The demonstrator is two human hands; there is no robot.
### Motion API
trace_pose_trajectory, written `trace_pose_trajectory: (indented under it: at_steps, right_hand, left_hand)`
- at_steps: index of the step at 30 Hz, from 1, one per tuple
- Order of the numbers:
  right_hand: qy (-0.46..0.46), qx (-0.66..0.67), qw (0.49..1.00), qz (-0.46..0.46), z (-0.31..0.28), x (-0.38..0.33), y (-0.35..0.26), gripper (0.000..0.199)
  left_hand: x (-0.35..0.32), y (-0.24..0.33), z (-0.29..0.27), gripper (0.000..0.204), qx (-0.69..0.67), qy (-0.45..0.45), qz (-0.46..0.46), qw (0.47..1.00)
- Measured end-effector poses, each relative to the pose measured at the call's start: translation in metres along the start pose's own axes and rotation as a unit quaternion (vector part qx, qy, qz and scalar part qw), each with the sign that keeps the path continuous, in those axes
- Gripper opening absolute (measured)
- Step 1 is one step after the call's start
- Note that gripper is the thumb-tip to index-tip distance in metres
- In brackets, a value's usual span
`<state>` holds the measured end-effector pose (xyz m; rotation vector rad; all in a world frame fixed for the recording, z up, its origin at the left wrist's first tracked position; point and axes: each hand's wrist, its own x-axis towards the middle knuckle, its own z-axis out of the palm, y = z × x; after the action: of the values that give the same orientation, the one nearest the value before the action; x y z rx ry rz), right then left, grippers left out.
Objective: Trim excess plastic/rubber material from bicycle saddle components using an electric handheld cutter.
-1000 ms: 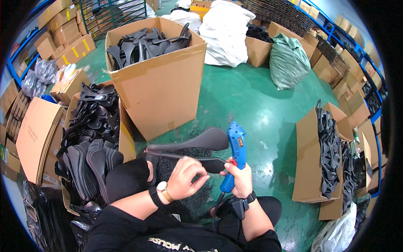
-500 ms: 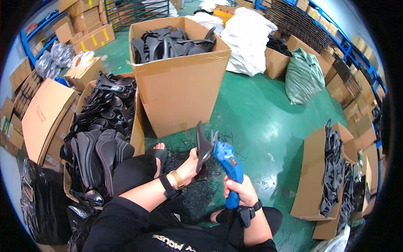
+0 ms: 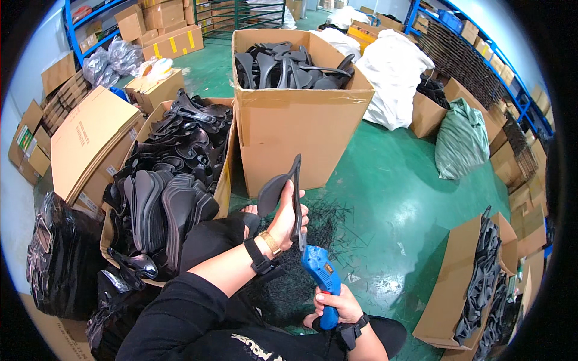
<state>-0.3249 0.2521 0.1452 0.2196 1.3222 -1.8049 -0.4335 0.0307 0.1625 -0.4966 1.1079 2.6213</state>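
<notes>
- The right hand (image 3: pixel 337 304) is closed around the grip of a blue handheld tool (image 3: pixel 318 278), whose metal tip points up toward the part above it.
- The left hand (image 3: pixel 288 219), with a watch and a bracelet at the wrist, grips a black moulded plastic part (image 3: pixel 288 191), held on edge just above the tool's tip.
- Under both hands a heap of thin black trimmings (image 3: pixel 328 231) lies on the green floor (image 3: pixel 397 186).
- At the person's left an open cardboard box (image 3: pixel 224 180) is piled with similar black parts.
- Straight ahead stands a taller cardboard carton (image 3: pixel 301 123), also filled with black parts.
- Farther right, near the carton, are a white sack (image 3: pixel 391 72) and a green sack (image 3: pixel 462 141).
</notes>
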Motion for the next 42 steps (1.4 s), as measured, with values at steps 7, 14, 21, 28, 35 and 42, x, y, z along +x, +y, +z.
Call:
trace_pose_trajectory:
  at_steps: [7,14,21,28,35,42]
  right_hand:
    - [0.006,0.004,1.0,0.026,0.004,0.005,0.002,0.016]
    - [-0.004,0.067,0.998,0.011,0.002,0.006,0.001,0.017]
    - [0.002,0.105,0.994,-0.012,0.002,0.007,-0.004,0.017]
    - [-0.053,0.083,0.995,0.0,-0.008,0.0,0.002,0.014]
    - [-0.074,0.117,0.99,0.016,0.0,-0.002,0.003,0.014]
    - [-0.063,0.109,0.992,0.025,-0.005,-0.002,-0.002,0.013]
  left_hand:
    - [0.01,-0.006,-0.009,0.068,0.041,0.006,0.046,0.998]
    - [0.014,-0.016,-0.013,0.065,0.12,-0.012,0.095,0.988]
    - [0.0,-0.014,-0.001,0.065,0.167,-0.081,0.133,0.974]
    - [0.001,-0.008,-0.003,0.067,0.165,-0.122,0.126,0.971]
    - [0.032,-0.029,-0.04,0.052,0.244,-0.171,0.154,0.942]
    - [0.012,-0.035,-0.037,0.029,0.364,-0.131,0.227,0.893]
